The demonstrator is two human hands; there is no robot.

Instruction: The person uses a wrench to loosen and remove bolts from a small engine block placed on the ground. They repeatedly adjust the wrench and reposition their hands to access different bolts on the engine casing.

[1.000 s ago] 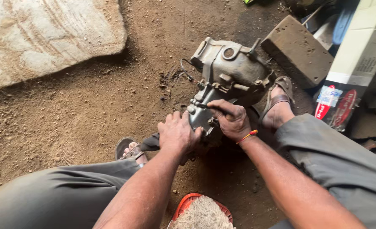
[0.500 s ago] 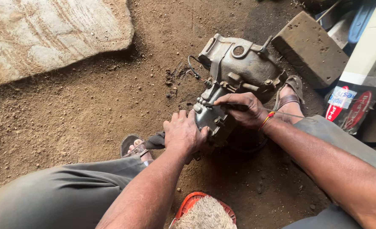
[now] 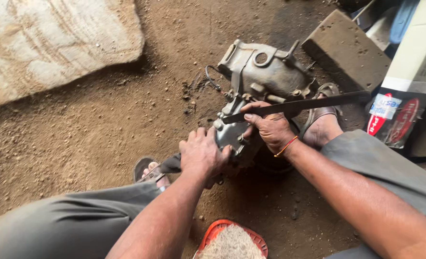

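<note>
In the head view, a grey cast-metal housing [image 3: 265,81] is seen on the dirt floor [image 3: 102,124], near the middle and slightly right, wedged between two sandalled feet. The left hand [image 3: 201,154] is closed over the housing's near, lower end, with a dark handle-like part [image 3: 171,164] protruding leftward from under the palm. The right hand [image 3: 270,125] is wrapped round a long flat metal bar [image 3: 304,103], which is laid across the housing and runs off to the right. A short black wire [image 3: 212,79] is curled at the housing's left side.

The housing is judged heavy, rigid and probably greasy, with lugs and sharp edges; a hold is best taken on its thick body or mounting ears, not on the wire. The bar is judged stiff and slim, and apt to slip on oily metal.

A pale stone slab [image 3: 54,43] lies far left, a dark block [image 3: 347,50] far right, and an orange-rimmed basket [image 3: 232,242] near the bottom edge.
</note>
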